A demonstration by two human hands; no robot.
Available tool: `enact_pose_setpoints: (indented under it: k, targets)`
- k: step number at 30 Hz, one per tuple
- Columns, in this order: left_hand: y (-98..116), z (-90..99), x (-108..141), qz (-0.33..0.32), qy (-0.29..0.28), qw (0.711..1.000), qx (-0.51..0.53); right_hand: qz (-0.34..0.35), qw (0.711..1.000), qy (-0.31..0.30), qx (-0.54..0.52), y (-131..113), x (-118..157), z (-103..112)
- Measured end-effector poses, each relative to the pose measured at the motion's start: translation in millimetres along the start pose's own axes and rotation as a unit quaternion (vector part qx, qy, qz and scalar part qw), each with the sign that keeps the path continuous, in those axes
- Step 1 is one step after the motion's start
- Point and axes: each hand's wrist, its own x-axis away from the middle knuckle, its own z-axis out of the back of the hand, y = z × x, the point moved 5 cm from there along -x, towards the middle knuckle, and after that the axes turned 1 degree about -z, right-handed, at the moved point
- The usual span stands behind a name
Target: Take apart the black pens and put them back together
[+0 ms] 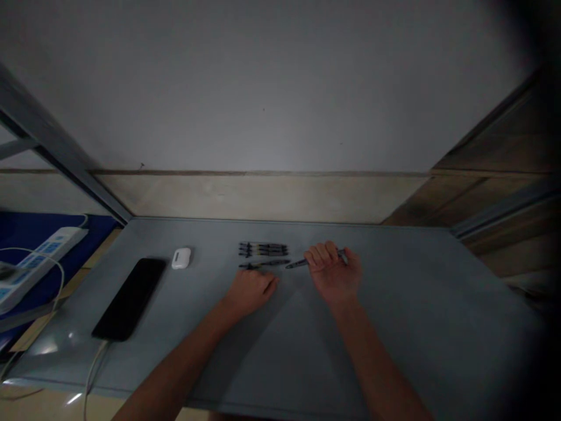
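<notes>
My right hand is turned palm up with its fingers curled round a dark pen. One end of that pen sticks out to the left, close above the table, and the other shows near the thumb. My left hand rests on the table as a loose fist, and nothing shows sticking out of it. Just beyond its knuckles lies a single dark pen; I cannot tell whether the hand touches it. Farther back, several similar pens lie side by side in a close, roughly parallel group.
On the grey table, a black phone lies at the left with a white cable running off the front edge. A white earbud case is beside it. A power strip sits beyond the left edge. A wall borders the back.
</notes>
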Motion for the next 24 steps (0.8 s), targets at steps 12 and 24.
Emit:
enact_pose_setpoints:
  k: [12, 24]
  targets:
    - [-0.9, -1.1, 0.5, 0.002, -0.002, 1.000, -0.010, 0.007, 1.000, 0.004, 0.014, -0.3, 1.5, -3.2]
    - [-0.1, -0.5, 0.0, -0.005, 0.002, 1.000, -0.007, -0.002, 0.999, 0.010, 0.046, 2.4, 1.5, -2.4]
